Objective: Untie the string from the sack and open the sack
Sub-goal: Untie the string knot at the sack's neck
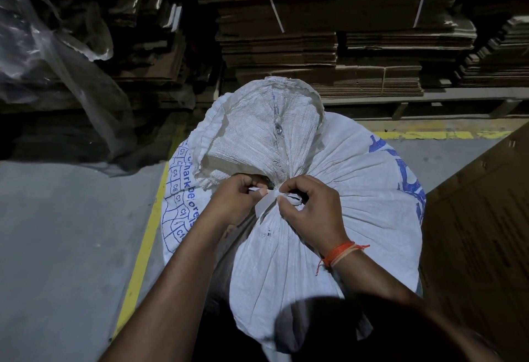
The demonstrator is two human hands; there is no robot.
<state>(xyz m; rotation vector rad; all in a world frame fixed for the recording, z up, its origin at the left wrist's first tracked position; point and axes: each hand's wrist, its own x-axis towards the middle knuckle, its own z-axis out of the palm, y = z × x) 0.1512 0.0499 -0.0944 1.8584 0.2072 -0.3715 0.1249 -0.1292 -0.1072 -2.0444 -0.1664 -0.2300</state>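
Sack (329, 190) neck tied; left grip (237, 198), right grip (310, 210) both pinching string (267, 200).

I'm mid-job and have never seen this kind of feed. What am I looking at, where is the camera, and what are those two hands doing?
There is no machine here: a person wears one camera on the head, looking down at their own bare hands. A full white sack stands on the floor, its neck tied shut. The left hand and right hand each pinch the white string at the knot, which is still tied. Stacks of flattened cardboard stand behind.
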